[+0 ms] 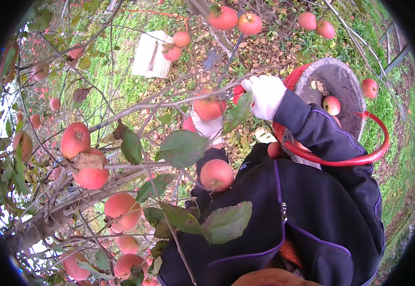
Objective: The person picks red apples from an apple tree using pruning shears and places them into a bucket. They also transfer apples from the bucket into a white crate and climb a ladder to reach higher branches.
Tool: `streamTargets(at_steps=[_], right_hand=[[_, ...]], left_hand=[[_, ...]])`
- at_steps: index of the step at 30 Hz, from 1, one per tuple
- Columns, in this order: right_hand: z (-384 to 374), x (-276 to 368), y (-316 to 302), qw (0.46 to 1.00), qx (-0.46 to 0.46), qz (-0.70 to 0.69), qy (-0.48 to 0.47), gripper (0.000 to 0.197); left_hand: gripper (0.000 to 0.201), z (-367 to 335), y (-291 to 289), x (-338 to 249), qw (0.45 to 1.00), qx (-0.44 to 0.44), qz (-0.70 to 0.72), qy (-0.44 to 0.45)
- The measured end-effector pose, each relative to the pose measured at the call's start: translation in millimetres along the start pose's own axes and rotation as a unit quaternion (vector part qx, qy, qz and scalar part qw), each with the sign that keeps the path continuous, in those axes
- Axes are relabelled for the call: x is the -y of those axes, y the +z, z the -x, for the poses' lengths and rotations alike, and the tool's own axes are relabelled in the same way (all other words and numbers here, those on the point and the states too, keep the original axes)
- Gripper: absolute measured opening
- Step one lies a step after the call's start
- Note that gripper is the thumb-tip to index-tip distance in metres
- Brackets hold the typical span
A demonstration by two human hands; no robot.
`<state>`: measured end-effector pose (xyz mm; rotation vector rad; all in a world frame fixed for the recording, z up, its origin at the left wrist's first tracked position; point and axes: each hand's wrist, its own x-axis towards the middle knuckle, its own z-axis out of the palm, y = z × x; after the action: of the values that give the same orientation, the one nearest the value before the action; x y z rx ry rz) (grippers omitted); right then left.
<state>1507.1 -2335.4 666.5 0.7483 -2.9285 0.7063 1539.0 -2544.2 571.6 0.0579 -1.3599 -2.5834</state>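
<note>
My right hand point(267, 97), in a white glove, is closed on red-handled clippers point(237, 94). Their metal tip touches or lies very close to a thin branch, just right of a red apple point(209, 107). From below, my left hand point(208, 127), also gloved in white, cups that apple; leaves and the fruit cover part of its fingers. Another apple point(217, 175) hangs nearer to me, in front of my dark jacket. A bucket point(329, 76) with a grey lining stands beside my right forearm, with an apple point(331, 105) inside.
The bucket's red handle point(383, 138) arches over my right sleeve. Branches with leaves and several apples point(76, 140) crowd the left side. A thick limb point(69, 212) crosses low at left. A pale flat crate point(151, 55) lies on the leaf-strewn grass.
</note>
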Motion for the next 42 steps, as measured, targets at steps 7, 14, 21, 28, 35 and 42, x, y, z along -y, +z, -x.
streamTargets(at_steps=[7,14,21,28,35,42], right_hand=[[-2,11,-11,0.999,0.039,0.007,0.002,0.023],[-12,16,-6,1.0,-0.013,0.005,-0.019,0.018],[-20,13,-5,0.998,-0.052,-0.004,-0.043,0.016],[-12,21,-2,0.999,-0.007,0.025,-0.032,0.011],[-12,16,-3,0.999,0.029,-0.023,-0.029,0.013],[12,-7,-65,0.993,0.095,-0.068,0.026,0.025]], left_hand=[[0.076,5,-1,-10,1.0,0.011,0.009,-0.004],[0.075,-2,-6,-9,0.999,0.04,0.02,-0.018],[0.075,-13,-12,-4,0.995,0.085,0.037,-0.033],[0.075,-10,-18,-8,0.987,0.156,0.023,-0.044],[0.069,6,-6,-17,0.998,0.053,0.002,-0.023],[0.067,23,-10,-39,0.998,-0.01,0.009,-0.061]])
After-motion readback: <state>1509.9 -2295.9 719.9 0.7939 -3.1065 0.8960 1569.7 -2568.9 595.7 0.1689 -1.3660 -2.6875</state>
